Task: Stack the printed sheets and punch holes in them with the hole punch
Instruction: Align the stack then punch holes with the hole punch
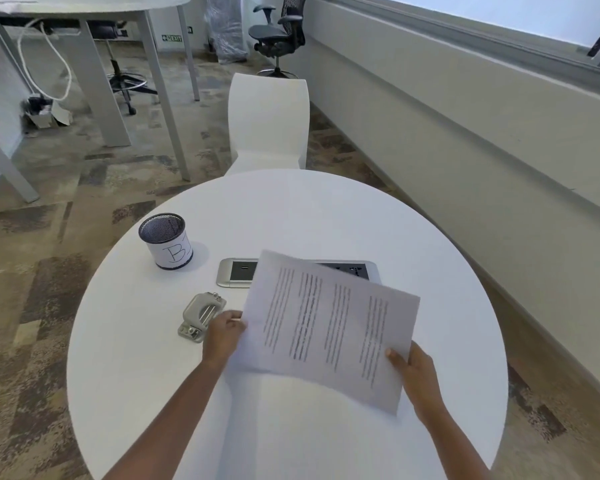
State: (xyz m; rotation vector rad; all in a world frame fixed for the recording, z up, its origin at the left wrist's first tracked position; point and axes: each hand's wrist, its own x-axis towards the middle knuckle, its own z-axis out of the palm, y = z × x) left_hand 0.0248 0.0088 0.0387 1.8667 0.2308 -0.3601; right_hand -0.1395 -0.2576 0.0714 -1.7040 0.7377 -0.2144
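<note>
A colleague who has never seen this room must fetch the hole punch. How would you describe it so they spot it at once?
On the round white table, look left of the printed sheets, nearer the viewer than the mesh pen cup marked B. The hole punch lies beside the left hand: a low, silver lever tool, unlike the tall cup or the flat power panel.
</note>
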